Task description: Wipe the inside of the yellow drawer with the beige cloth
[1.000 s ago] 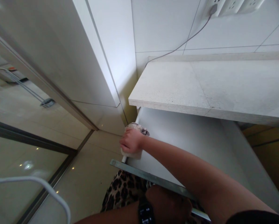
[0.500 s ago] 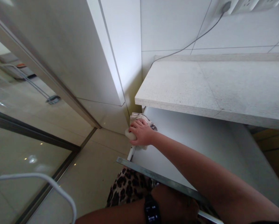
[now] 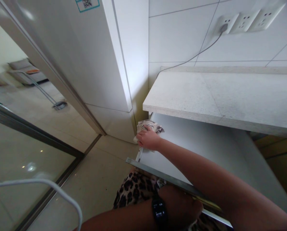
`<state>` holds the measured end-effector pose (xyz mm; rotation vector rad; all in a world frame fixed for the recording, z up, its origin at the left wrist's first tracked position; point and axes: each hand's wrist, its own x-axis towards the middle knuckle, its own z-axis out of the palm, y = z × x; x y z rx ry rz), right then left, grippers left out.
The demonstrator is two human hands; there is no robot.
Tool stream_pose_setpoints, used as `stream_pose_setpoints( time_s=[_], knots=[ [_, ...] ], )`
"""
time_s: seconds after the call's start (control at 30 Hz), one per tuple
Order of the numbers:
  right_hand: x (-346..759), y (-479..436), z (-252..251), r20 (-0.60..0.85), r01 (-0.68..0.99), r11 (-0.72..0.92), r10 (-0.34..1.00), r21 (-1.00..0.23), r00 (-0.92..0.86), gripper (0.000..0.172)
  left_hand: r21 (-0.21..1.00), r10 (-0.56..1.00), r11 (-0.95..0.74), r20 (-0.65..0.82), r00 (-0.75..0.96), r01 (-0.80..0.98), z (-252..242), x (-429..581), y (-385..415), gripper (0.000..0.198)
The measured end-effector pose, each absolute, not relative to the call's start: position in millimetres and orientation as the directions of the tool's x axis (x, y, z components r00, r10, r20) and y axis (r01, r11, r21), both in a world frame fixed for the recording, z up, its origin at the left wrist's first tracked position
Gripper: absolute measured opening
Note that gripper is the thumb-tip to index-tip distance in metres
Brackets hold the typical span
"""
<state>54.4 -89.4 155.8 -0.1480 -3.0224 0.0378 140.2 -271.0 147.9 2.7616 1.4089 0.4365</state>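
Observation:
My right hand [image 3: 148, 138] presses a crumpled pale cloth with dark markings [image 3: 147, 124] over the left side wall of the pulled-out drawer [image 3: 182, 141]. Its fingers are curled over the cloth, and part of the cloth hangs outside the wall. Below, in shadow, my left hand [image 3: 182, 202] is held against the outside of the drawer front [image 3: 160, 173], with a black watch [image 3: 159, 210] on the wrist. That hand looks curled closed, but its fingertips and anything in them are hidden. The white drawer interior shows beneath my right forearm.
A pale stone countertop [image 3: 193, 93] overhangs the drawer. A cord [image 3: 191, 59] runs along it from a wall socket [image 3: 226, 25]. On the left stand a white cabinet-like panel [image 3: 97, 57] and a glass sliding door [image 3: 33, 160]. A white curved tube [image 3: 59, 189] crosses the lower left.
My right hand has shifted slightly with the cloth along the drawer's left wall, and more of the cloth's top shows. The camera view has tilted up a little. My left hand stays by the drawer front.

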Motion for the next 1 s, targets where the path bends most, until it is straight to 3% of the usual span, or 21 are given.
stream_pose_setpoints(
  time_s=[0.1,0.23,0.43,0.5,0.57,0.67,0.7,0.83,1.0],
  knots=[
    [58,-90,160,0.140,0.070,0.997,0.073,-0.027,-0.988,0.021,0.136,0.803,-0.585,0.233,0.549,0.799,149,141,-272,0.016],
    [67,-96,180,0.177,0.062,0.989,0.086,-0.135,-0.980,0.020,0.106,0.798,-0.584,0.258,0.545,0.805,148,141,-272,0.015],
    [84,-139,226,0.224,-0.054,0.831,0.086,-0.553,-0.971,0.024,0.100,0.801,-0.582,0.243,0.548,0.807,150,142,-270,0.019],
    [89,-156,231,0.219,-0.132,0.762,0.014,-0.634,-0.976,0.025,0.101,0.803,-0.576,0.254,0.539,0.811,153,142,-270,0.017],
    [92,-169,229,0.209,-0.162,0.756,-0.034,-0.634,-0.977,0.030,0.114,0.792,-0.586,0.288,0.538,0.802,154,142,-270,0.025],
    [95,-178,222,0.142,-0.073,0.799,0.016,-0.597,-0.990,0.076,0.143,0.829,-0.537,0.272,0.488,0.832,153,147,-270,0.037],
    [96,-179,221,0.117,-0.043,0.808,0.032,-0.587,-0.993,0.083,0.157,0.857,-0.502,0.225,0.464,0.851,152,149,-270,0.037],
    [110,-178,225,0.051,0.009,0.827,0.045,-0.563,-0.998,0.074,0.185,0.904,-0.428,0.057,0.425,0.885,145,157,-272,0.029],
    [157,-163,230,-0.111,0.189,0.721,0.155,-0.666,-0.982,0.065,0.165,0.900,-0.433,0.136,0.414,0.886,137,157,-276,0.016]
  ],
)
